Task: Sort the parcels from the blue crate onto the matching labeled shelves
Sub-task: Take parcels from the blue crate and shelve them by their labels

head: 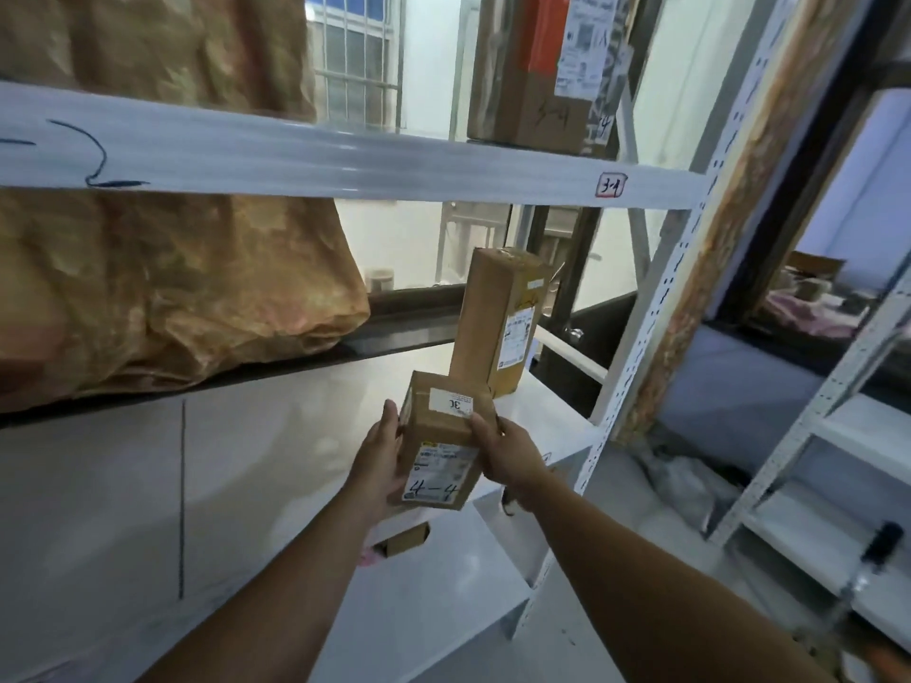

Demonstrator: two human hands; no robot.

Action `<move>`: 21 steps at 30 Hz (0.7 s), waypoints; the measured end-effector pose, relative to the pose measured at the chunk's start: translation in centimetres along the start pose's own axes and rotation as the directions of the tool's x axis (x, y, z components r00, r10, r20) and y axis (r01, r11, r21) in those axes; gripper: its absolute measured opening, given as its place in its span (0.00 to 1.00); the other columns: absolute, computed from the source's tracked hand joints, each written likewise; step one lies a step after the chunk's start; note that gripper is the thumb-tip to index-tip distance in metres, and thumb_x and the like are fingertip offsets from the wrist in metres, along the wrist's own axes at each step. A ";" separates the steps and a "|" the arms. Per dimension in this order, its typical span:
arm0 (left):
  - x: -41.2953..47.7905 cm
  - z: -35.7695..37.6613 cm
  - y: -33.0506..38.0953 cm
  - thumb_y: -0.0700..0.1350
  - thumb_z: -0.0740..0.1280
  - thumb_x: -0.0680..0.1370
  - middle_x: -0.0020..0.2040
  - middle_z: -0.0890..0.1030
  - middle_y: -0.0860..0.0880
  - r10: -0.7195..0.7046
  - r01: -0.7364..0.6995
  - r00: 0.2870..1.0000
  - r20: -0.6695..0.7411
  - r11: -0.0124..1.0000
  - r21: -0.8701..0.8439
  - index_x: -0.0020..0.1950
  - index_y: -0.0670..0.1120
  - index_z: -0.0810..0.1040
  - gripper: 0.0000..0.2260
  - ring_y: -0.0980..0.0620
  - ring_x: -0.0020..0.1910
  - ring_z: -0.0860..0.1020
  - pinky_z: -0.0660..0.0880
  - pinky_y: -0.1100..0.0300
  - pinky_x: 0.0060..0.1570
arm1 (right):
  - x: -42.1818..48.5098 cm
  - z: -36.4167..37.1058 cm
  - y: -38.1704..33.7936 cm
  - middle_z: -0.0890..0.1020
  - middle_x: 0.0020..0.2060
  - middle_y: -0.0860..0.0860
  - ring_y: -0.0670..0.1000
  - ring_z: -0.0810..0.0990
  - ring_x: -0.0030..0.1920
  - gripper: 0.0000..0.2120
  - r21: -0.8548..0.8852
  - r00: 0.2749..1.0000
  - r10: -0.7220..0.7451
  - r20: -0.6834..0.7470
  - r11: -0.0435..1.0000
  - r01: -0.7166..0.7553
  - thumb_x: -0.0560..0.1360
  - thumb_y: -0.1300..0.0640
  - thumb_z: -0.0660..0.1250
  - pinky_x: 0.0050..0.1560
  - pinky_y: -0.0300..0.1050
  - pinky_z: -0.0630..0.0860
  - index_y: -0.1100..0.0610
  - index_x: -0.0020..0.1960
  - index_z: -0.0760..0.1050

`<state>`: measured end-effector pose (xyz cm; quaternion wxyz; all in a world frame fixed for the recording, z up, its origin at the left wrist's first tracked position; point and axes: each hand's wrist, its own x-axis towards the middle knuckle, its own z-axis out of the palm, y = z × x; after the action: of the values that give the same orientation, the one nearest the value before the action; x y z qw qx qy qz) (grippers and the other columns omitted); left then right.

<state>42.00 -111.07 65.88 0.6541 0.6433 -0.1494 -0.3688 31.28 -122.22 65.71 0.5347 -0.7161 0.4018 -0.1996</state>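
Note:
A small brown cardboard parcel (443,436) marked "4-4" on its white label is held between both hands above the white shelf board (276,436). My left hand (379,460) grips its left side and my right hand (508,451) grips its right side. Just behind it a taller brown parcel (498,317) stands upright on the same shelf. On the shelf above, by a "3-4" tag (611,184) on the beam, stands a box (537,66) with orange tape and "3-4" written on it. The blue crate is out of view.
Large crumpled brown paper sacks (162,288) fill the left of both shelf levels. A perforated white upright (690,268) borders the shelf on the right. A second white rack (838,436) stands further right. Another cardboard box (404,539) shows on the lower shelf.

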 end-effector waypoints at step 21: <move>18.0 8.0 0.8 0.60 0.58 0.78 0.67 0.72 0.41 -0.079 0.078 0.913 -0.400 0.997 -0.021 0.76 0.58 0.51 0.29 0.37 0.61 0.74 0.71 0.39 0.61 | 26.3 -8.2 4.0 0.70 0.65 0.61 0.63 0.72 0.64 0.27 0.328 0.840 0.459 -0.289 0.872 -0.363 0.77 0.50 0.64 0.62 0.57 0.73 0.59 0.71 0.61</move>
<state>49.18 -129.09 62.68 0.6569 0.7092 0.0144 -0.2556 39.61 -148.36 61.06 0.5720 -0.4871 0.6079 -0.2569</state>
